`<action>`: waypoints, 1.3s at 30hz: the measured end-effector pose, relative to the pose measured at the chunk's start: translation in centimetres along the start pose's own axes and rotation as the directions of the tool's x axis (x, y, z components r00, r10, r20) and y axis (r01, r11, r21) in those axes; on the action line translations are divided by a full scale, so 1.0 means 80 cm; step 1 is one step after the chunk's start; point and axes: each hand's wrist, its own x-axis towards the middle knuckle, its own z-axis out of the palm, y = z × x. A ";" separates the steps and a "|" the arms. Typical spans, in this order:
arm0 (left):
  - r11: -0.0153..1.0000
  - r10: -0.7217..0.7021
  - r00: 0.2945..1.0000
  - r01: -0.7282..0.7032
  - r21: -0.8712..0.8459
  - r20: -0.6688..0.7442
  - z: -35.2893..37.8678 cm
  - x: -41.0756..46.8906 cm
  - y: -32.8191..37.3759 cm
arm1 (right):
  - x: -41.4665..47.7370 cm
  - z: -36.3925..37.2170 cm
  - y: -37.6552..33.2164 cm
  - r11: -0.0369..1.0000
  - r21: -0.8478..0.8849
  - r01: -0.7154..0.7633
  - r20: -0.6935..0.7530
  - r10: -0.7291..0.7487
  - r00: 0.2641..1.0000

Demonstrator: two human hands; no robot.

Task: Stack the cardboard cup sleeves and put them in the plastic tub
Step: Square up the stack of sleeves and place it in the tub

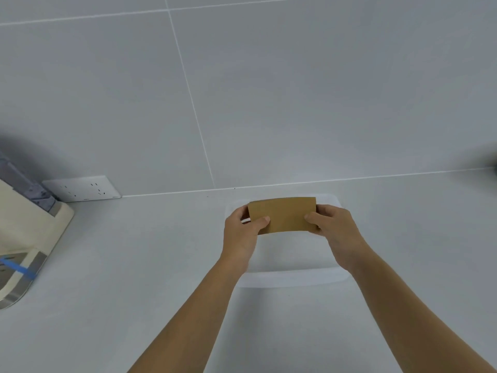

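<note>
A flat brown stack of cardboard cup sleeves [283, 215] is held above the clear plastic tub [293, 278], which stands on the pale counter near the wall. My left hand [243, 232] grips the stack's left end, thumb on top. Over on the stack's right end my right hand [334, 232] grips in the same way. How many sleeves are in the stack cannot be told. The tub's inside is mostly hidden behind my hands and looks pale and see-through.
A cream and metal appliance [24, 238] with blue tape stands at the left edge. A white wall socket [83, 188] sits low on the grey tiled wall behind it. The counter [134, 265] stretches left and right of the tub.
</note>
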 end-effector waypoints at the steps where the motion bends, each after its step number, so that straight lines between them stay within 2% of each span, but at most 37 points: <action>1: 0.999 -0.045 0.999 0.045 0.014 0.009 0.001 0.005 -0.003 | 0.007 -0.001 0.004 0.999 -0.027 -0.037 0.011 0.037 0.999; 8: 0.964 -0.254 0.967 0.254 0.085 -0.014 0.011 0.031 -0.016 | 0.045 0.000 0.020 0.946 -0.190 -0.264 0.082 0.283 0.956; 14: 0.922 -0.379 0.923 0.382 0.057 -0.062 0.015 0.052 -0.021 | 0.064 0.007 0.023 0.923 -0.261 -0.281 0.074 0.310 0.948; 25: 0.919 -0.381 0.921 0.387 0.079 -0.080 0.029 0.064 -0.027 | 0.082 0.017 0.039 0.900 -0.351 -0.257 0.010 0.278 0.960; 39: 0.928 -0.324 0.941 0.336 0.161 -0.098 0.030 0.076 -0.045 | 0.090 0.020 0.053 0.892 -0.352 -0.282 0.009 0.305 0.952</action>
